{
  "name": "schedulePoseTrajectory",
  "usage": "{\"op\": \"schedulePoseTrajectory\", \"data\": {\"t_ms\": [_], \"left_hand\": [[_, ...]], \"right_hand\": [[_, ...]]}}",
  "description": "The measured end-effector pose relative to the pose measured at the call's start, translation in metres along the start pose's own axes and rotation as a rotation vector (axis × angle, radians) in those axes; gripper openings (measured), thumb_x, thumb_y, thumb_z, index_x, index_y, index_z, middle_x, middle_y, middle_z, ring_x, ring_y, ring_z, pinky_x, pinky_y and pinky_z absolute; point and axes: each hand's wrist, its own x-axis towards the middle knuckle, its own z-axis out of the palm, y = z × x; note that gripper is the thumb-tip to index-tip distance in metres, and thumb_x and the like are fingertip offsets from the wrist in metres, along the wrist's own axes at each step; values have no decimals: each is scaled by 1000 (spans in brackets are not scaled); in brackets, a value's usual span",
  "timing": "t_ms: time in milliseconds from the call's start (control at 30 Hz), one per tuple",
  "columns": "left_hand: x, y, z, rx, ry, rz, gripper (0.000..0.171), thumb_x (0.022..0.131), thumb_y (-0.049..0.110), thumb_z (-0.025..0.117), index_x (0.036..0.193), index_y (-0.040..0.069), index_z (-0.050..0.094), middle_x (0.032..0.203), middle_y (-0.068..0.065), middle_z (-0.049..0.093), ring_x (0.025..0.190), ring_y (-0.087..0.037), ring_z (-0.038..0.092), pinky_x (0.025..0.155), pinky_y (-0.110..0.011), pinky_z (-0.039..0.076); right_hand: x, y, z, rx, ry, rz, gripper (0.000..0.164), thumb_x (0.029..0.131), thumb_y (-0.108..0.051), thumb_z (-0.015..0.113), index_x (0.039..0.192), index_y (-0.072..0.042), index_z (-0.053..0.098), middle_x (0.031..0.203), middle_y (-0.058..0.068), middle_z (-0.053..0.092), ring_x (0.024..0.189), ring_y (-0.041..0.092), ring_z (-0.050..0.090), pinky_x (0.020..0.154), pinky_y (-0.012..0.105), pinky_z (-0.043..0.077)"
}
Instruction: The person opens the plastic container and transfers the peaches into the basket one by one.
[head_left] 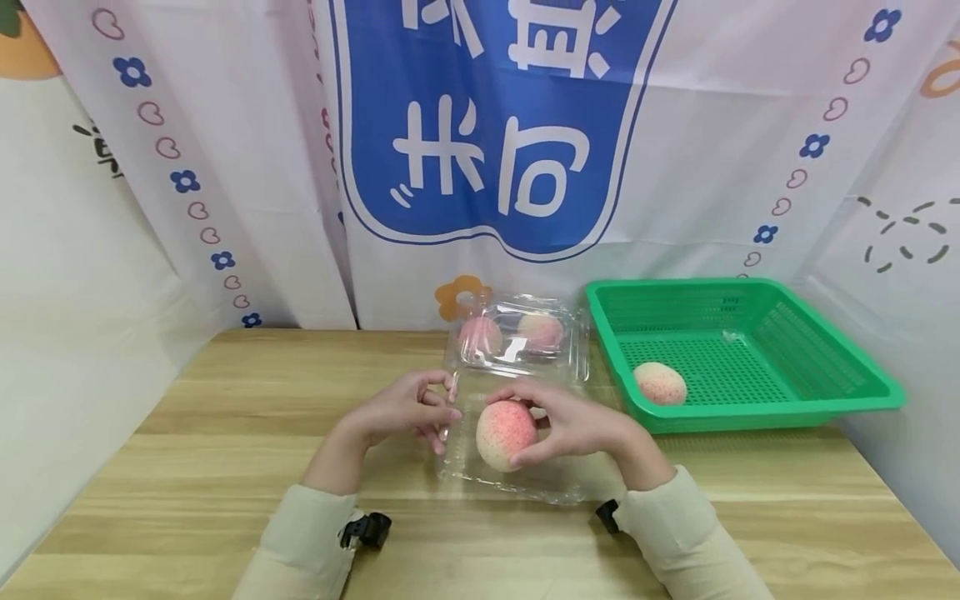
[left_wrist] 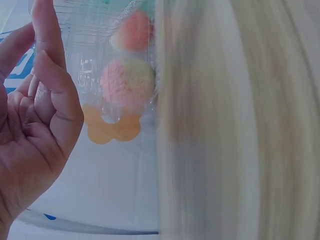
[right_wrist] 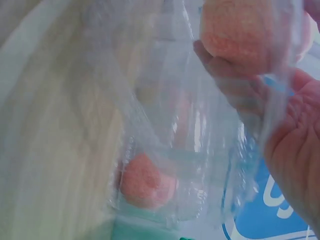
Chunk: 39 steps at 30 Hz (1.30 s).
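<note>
A clear plastic clamshell container [head_left: 450, 477] lies open on the table, its front half towards me. Two pink-and-cream peaches [head_left: 542, 332] sit in its back half, against the curtain. My right hand [head_left: 573, 421] grips another peach [head_left: 504, 435] over the front half, thumb on the near side and fingers round the far side. In the right wrist view, clear plastic partly covers this held peach [right_wrist: 237, 37]. My left hand [head_left: 408, 408] is at the container's left edge, with bent fingers and thumb pinching the rim.
A green plastic basket [head_left: 757, 408] stands at the right, with one pale speckled peach [head_left: 660, 383] in its near left corner. Behind the wooden table [head_left: 225, 467] hangs a printed white curtain [head_left: 255, 167].
</note>
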Motion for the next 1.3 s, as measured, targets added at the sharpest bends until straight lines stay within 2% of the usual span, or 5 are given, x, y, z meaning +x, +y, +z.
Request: {"op": "schedulePoseTrajectory", "data": {"t_ms": [300, 533, 767, 1000, 1300], "left_hand": [[-12, 0, -12, 3, 8, 13, 19, 95, 7, 63, 104, 0, 47, 70, -6, 65, 59, -21, 70, 64, -46, 60], [-27, -1, -23, 25, 35, 17, 13, 97, 5, 60, 101, 5, 48, 70, -8, 64, 61, -24, 70, 70, -58, 58], [-41, -1, -36, 84, 83, 23, 11, 97, 3, 58, 101, 6, 48, 72, -9, 65, 62, -26, 71, 69, -55, 58], [-56, -1, -49, 114, 108, 26, 21, 96, 6, 61, 106, -2, 44, 71, -8, 65, 62, -26, 71, 68, -55, 58], [-82, -5, -64, 134, 128, 52, 15, 97, 6, 59, 102, 6, 45, 71, -4, 65, 63, -23, 70, 66, -50, 60]], "right_hand": [[-13, -4, -14, 10, 80, 24, 66, 78, -22, 85, 135, -19, 52, 134, 1, 55, 115, 22, 57, 93, 31, 55], [-21, -9, -23, 15, 123, 25, 65, 78, -19, 85, 134, -19, 53, 133, 2, 55, 113, 22, 60, 94, 35, 55], [-30, -13, -37, 20, 198, 1, 67, 77, -12, 86, 135, -14, 52, 140, 8, 52, 111, 21, 64, 89, 33, 57], [-48, -15, -58, -20, 274, -12, 69, 77, -9, 85, 137, -13, 51, 134, 10, 55, 109, 17, 63, 84, 32, 59], [-77, -5, -82, -55, 400, 11, 67, 79, -1, 81, 138, -7, 50, 129, 7, 55, 105, 10, 62, 78, 30, 60]]}}
